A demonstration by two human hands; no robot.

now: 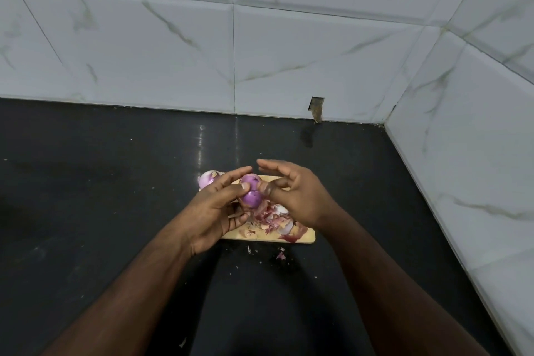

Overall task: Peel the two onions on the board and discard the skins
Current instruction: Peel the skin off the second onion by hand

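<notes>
Our left hand (215,206) grasps a glossy purple onion (250,191) above the pale wooden cutting board (303,237); our right hand (297,196) pinches its loose skin. A second peeled onion (206,179) and reddish papery skins (274,218) lie on the board, on the black worktop (86,182).
</notes>
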